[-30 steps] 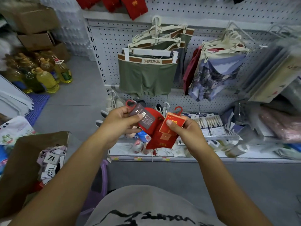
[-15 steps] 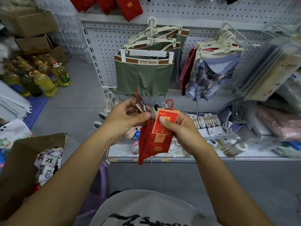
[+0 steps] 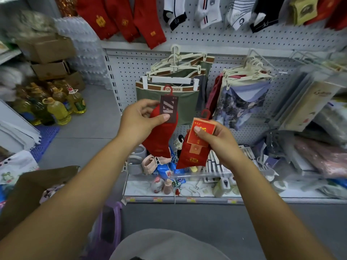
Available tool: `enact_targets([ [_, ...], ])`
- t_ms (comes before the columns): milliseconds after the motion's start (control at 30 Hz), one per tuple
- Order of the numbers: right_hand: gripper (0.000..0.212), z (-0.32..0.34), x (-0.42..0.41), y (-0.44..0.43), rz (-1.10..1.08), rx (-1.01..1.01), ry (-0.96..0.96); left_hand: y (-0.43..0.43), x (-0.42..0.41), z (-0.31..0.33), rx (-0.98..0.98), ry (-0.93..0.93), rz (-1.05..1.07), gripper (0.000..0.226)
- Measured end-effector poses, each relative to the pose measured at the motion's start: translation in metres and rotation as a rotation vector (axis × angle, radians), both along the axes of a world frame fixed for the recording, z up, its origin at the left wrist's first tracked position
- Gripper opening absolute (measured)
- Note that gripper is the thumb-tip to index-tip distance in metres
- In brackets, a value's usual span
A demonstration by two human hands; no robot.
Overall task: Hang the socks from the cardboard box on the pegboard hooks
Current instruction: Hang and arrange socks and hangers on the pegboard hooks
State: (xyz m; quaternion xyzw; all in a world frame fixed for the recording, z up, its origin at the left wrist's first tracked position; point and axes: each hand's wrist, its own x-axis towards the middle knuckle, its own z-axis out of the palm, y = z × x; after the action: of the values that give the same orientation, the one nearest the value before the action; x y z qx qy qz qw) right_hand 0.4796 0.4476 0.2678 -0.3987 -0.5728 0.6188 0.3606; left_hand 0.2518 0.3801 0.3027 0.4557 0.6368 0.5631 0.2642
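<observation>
My left hand [image 3: 139, 121] grips a red sock pair [image 3: 159, 139] with a dark brown card and a red plastic hook at its top. My right hand [image 3: 218, 142] pinches a second red sock pack [image 3: 193, 156] by its red-and-gold card, its red hook pointing up. Both packs hang in front of the white pegboard [image 3: 225, 40], apart from each other. Red socks [image 3: 120, 17] and white and black socks [image 3: 208, 12] hang along the pegboard's top row. The cardboard box [image 3: 28, 188] stands at the lower left with more carded socks [image 3: 50, 192] inside.
Green boxer shorts [image 3: 150, 96] and patterned underwear [image 3: 242, 104] hang on hangers behind my hands. A low shelf [image 3: 187, 197] holds small goods. Oil bottles [image 3: 58, 111] and stacked cartons [image 3: 50, 59] stand at the left. A purple basket [image 3: 110, 231] sits by my knees.
Both hands have risen and drawn apart, separating the two sock packs. The left pack has turned so its dark card faces me. My view has tilted up to show the top sock row.
</observation>
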Motion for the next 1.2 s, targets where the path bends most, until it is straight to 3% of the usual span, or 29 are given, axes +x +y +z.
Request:
enact_targets([
  [133, 0.03, 0.021, -0.004, 0.013, 0.028, 0.093, -0.026, 0.012, -0.006, 0.021, 0.04, -0.073, -0.025, 0.014],
  [333, 0.028, 0.058, -0.013, 0.034, 0.09, 0.113, 0.084, 0.031, -0.021, 0.054, 0.016, -0.163, -0.092, 0.011],
  [567, 0.012, 0.052, -0.049, 0.039, 0.371, -0.017, -0.078, 0.064, -0.037, 0.081, 0.069, -0.325, -0.096, 0.017],
  [733, 0.038, 0.044, -0.059, 0.056, 0.363, -0.091, 0.025, 0.088, -0.081, 0.079, 0.07, -0.387, 0.03, 0.016],
  [933, 0.025, 0.064, -0.081, 0.096, 0.265, -0.06, 0.116, 0.128, -0.126, 0.076, 0.126, -0.451, 0.064, 0.013],
  [1200, 0.011, 0.119, -0.156, 0.151, 0.114, 0.091, 0.032, 0.188, -0.192, 0.101, 0.216, -0.524, 0.031, 0.014],
])
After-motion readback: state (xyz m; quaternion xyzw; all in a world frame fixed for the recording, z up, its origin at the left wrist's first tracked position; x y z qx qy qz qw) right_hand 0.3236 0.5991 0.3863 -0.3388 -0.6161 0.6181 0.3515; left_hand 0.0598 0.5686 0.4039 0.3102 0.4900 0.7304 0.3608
